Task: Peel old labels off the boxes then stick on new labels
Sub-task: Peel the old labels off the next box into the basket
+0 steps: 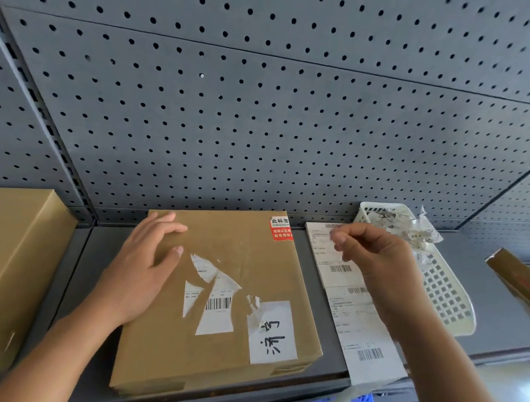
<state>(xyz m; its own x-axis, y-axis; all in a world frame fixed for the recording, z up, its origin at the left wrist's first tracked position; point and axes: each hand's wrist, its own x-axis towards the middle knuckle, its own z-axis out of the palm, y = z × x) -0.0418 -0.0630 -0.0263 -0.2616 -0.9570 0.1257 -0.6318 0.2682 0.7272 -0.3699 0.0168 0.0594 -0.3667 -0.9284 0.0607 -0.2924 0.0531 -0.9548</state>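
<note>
One head view. Left hand (143,264) lies flat on the box (240,246), fingers released, fingertips near its far left corner. Torn old label (214,305) remnants sit just right of the thumb. Right hand (376,268) hovers with fingers curled and thumb meeting forefinger; whether they grasp a scrap cannot be told. Beneath its palm the new label strip (366,341) overhangs the shelf (497,317) front edge. Basket (444,296) stands behind the knuckles.

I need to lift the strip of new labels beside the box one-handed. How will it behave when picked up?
Probably floppy: the label strip droops where its near end passes over the shelf edge. It is likely very light, so it may slide or flutter. Its segments look joined, so pulling one end should drag the rest.
</note>
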